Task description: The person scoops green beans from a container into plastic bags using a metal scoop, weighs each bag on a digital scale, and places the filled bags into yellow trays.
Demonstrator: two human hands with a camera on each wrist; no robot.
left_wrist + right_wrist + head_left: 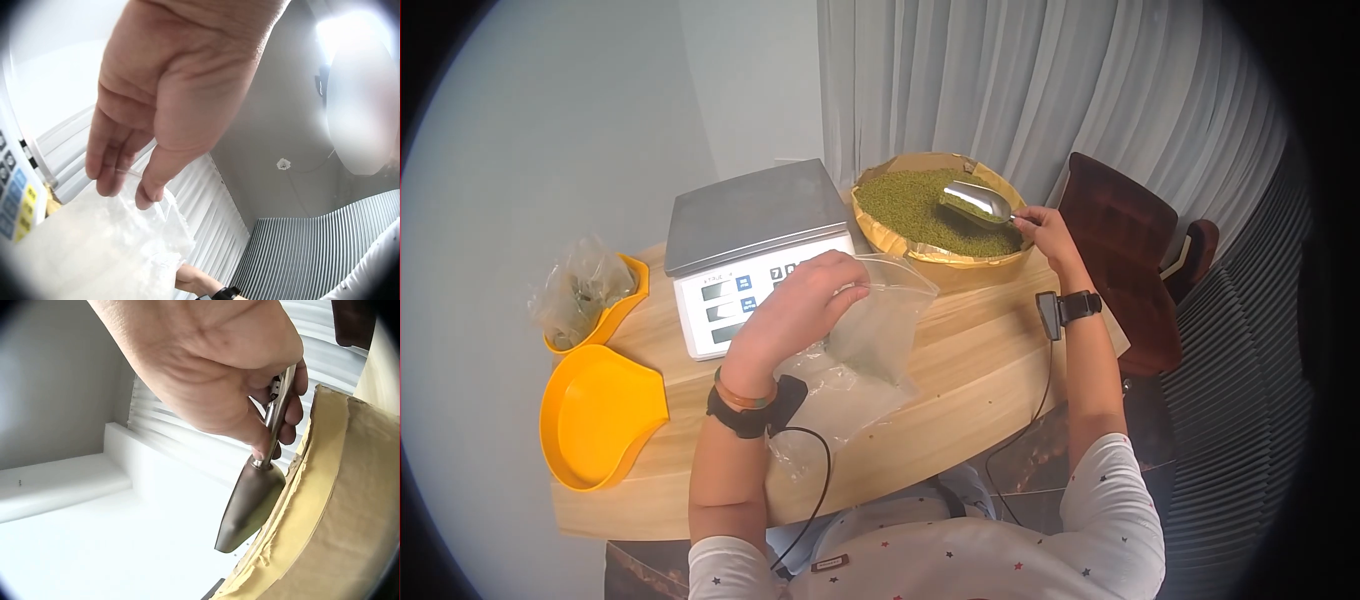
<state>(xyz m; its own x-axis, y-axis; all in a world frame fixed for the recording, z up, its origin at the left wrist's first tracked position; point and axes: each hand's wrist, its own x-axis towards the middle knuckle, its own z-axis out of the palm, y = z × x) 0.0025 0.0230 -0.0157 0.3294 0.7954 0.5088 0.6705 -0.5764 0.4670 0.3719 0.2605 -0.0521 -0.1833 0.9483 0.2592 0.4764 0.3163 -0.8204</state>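
Note:
My right hand (1050, 238) grips the handle of a shiny metal scoop (977, 196), whose bowl carries some small green beans. The scoop is over a round, paper-lined container (887, 243) filled with the same green beans (895, 205). In the right wrist view, fingers and thumb wrap the scoop's handle (279, 412) beside the container's torn paper rim. At its top edge, a clear plastic bag (880, 335) is pinched by my left hand (800, 305). The bag hangs down to the table, with a little green inside. From the left wrist, thumb and fingertips show at the bag's edge (128, 172).
A weighing scale (750, 215) with a grey platform stands behind the left hand. At the left are a yellow scoop-shaped tray (590, 425) and another yellow tray (625, 305) holding a plastic bag (580, 290). A dark red chair (1115, 230) is beyond the wooden table's (970, 400) right edge.

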